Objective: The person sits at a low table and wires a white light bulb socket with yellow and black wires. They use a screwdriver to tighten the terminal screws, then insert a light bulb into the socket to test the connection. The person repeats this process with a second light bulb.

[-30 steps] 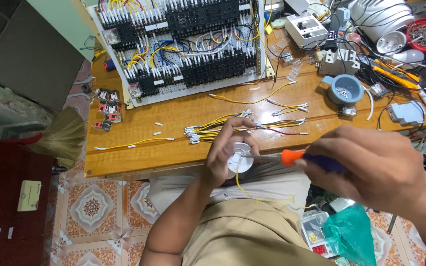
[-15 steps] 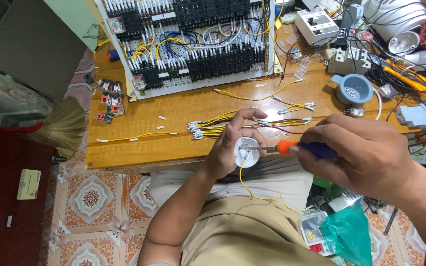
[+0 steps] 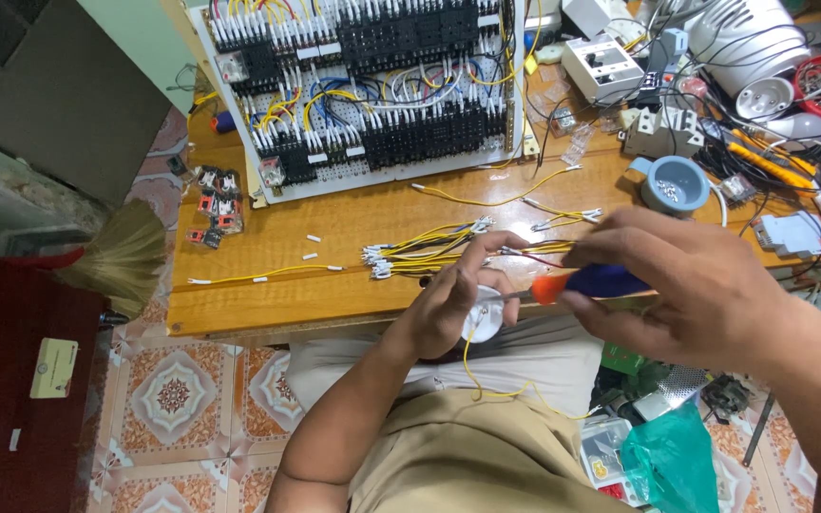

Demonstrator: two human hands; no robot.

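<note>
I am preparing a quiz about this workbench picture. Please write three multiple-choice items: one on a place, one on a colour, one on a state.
1. Where does the blue cup stand?
A. on the wooden table
B. on the floor
C. on the lap

2. What colour is the wire hanging from the round white part?
A. green
B. yellow
C. black

3. What is the right hand doing?
A. resting open
B. gripping a screwdriver
C. holding a broom

A: it stands on the table.
B: a yellow loop hangs over the lap.
B: fingers wrap the blue-and-orange handle.
</note>
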